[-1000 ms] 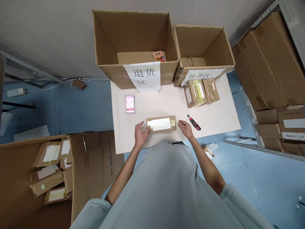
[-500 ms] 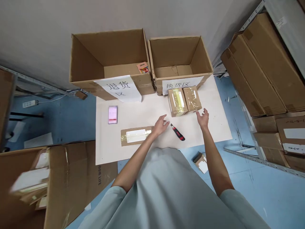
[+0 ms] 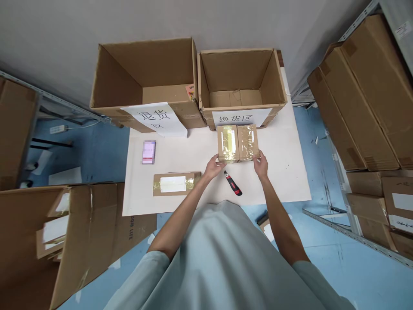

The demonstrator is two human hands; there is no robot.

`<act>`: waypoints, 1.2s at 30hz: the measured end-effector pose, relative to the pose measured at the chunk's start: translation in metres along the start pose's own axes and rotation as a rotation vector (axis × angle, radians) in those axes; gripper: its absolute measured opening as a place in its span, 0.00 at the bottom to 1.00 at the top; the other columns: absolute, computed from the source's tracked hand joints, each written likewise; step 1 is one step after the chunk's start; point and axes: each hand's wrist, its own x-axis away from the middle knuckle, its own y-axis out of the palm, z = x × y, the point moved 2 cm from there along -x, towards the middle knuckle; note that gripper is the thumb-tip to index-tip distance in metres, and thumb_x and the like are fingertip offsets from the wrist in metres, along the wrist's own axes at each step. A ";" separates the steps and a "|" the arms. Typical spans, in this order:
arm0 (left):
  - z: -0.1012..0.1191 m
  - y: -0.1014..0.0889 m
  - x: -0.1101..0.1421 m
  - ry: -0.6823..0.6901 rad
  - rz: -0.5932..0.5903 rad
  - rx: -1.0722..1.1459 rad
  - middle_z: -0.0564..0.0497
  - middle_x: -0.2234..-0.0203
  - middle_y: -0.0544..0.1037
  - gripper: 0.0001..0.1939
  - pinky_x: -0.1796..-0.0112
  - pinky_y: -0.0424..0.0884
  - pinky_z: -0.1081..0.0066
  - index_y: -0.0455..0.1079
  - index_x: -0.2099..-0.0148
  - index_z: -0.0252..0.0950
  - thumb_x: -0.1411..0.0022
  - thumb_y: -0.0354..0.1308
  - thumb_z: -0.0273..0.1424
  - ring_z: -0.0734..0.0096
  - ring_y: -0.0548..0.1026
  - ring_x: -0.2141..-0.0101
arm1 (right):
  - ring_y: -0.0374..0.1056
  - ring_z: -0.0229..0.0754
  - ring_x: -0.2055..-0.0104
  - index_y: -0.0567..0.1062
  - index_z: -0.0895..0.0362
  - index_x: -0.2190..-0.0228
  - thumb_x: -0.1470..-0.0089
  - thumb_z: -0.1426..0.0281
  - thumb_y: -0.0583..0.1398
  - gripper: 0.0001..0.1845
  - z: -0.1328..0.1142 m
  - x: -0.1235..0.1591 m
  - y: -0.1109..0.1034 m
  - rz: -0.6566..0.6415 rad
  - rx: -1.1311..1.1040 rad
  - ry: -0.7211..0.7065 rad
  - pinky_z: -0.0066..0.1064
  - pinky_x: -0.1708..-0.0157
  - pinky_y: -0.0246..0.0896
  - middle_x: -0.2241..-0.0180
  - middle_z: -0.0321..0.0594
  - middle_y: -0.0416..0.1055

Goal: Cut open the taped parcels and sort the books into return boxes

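Two small taped cardboard boxes sit side by side against the front of the right carton. My left hand [image 3: 214, 168] has its fingers at the near left corner of the left box [image 3: 228, 144]. At the near right corner of the right box [image 3: 248, 142], my right hand [image 3: 260, 165] grips with bent fingers. A red and black utility knife [image 3: 232, 183] lies on the table between my hands, its tip toward the left box. Left of my left hand lies a long flat cardboard box [image 3: 172, 184] with a white label.
Two large open cartons, one left [image 3: 145, 116] and one right [image 3: 241, 107], stand at the back of the white table [image 3: 284, 172]. A phone [image 3: 149, 152] lies at the left. Shelves of cartons [image 3: 361, 94] rise at right; a big open carton [image 3: 93, 237] stands lower left.
Both hands have moved in to the near corners of the two small boxes and taken hold. The boxes now sit straighter and a little further left along the right carton. The view has shifted slightly.
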 end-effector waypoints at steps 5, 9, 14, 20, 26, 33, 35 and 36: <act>-0.012 -0.043 0.004 -0.009 0.083 -0.009 0.33 0.28 0.74 0.44 0.36 0.76 0.53 0.65 0.22 0.33 0.35 0.73 0.38 0.47 0.82 0.39 | 0.76 0.51 0.38 0.70 0.55 0.27 0.34 0.51 0.61 0.40 -0.015 0.020 0.039 -0.098 -0.135 0.066 0.46 0.36 0.75 0.34 0.55 0.75; -0.021 -0.075 0.006 0.059 0.121 -0.063 0.34 0.26 0.72 0.40 0.36 0.77 0.51 0.67 0.24 0.36 0.33 0.70 0.41 0.45 0.80 0.36 | 0.70 0.56 0.31 0.65 0.58 0.25 0.38 0.50 0.67 0.48 -0.012 0.035 0.058 -0.195 -0.014 0.164 0.48 0.34 0.72 0.28 0.59 0.68; -0.053 -0.147 0.043 0.218 0.363 -0.206 0.36 0.29 0.75 0.30 0.29 0.70 0.46 0.72 0.29 0.37 0.31 0.65 0.36 0.46 0.75 0.31 | 0.74 0.60 0.37 0.72 0.62 0.33 0.47 0.53 0.74 0.47 0.002 0.096 0.076 -0.339 0.369 0.302 0.47 0.36 0.71 0.36 0.62 0.73; -0.114 -0.234 0.101 0.122 0.527 -0.219 0.36 0.34 0.79 0.25 0.29 0.70 0.46 0.76 0.35 0.37 0.31 0.64 0.36 0.46 0.76 0.32 | 0.72 0.59 0.39 0.77 0.58 0.45 0.44 0.66 0.66 0.25 -0.002 0.156 0.097 -0.314 0.519 0.272 0.45 0.41 0.70 0.42 0.58 0.75; -0.155 -0.265 0.122 0.011 0.401 -0.031 0.36 0.35 0.80 0.26 0.41 0.82 0.52 0.76 0.35 0.35 0.31 0.64 0.38 0.51 0.84 0.43 | 0.77 0.52 0.54 0.77 0.56 0.53 0.48 0.61 0.63 0.21 -0.034 0.174 0.122 -0.292 0.429 0.270 0.41 0.50 0.73 0.55 0.47 0.81; -0.166 -0.272 0.126 0.117 0.259 0.037 0.44 0.40 0.85 0.26 0.40 0.82 0.53 0.76 0.34 0.40 0.33 0.66 0.31 0.57 0.86 0.48 | 0.80 0.45 0.62 0.71 0.51 0.58 0.39 0.46 0.56 0.23 -0.089 0.202 0.163 -0.299 -0.049 0.236 0.36 0.61 0.77 0.58 0.45 0.82; -0.167 -0.270 0.130 0.166 0.226 0.035 0.46 0.40 0.85 0.24 0.39 0.82 0.53 0.77 0.35 0.42 0.32 0.64 0.30 0.59 0.86 0.48 | 0.80 0.45 0.61 0.70 0.51 0.56 0.37 0.44 0.56 0.24 -0.102 0.210 0.170 -0.317 -0.083 0.202 0.37 0.61 0.77 0.57 0.45 0.82; -0.168 -0.268 0.131 0.194 0.208 0.032 0.47 0.41 0.85 0.22 0.39 0.82 0.53 0.78 0.37 0.43 0.31 0.63 0.30 0.59 0.85 0.47 | 0.80 0.45 0.61 0.70 0.51 0.56 0.35 0.44 0.54 0.24 -0.109 0.213 0.171 -0.321 -0.030 0.172 0.38 0.60 0.78 0.57 0.46 0.83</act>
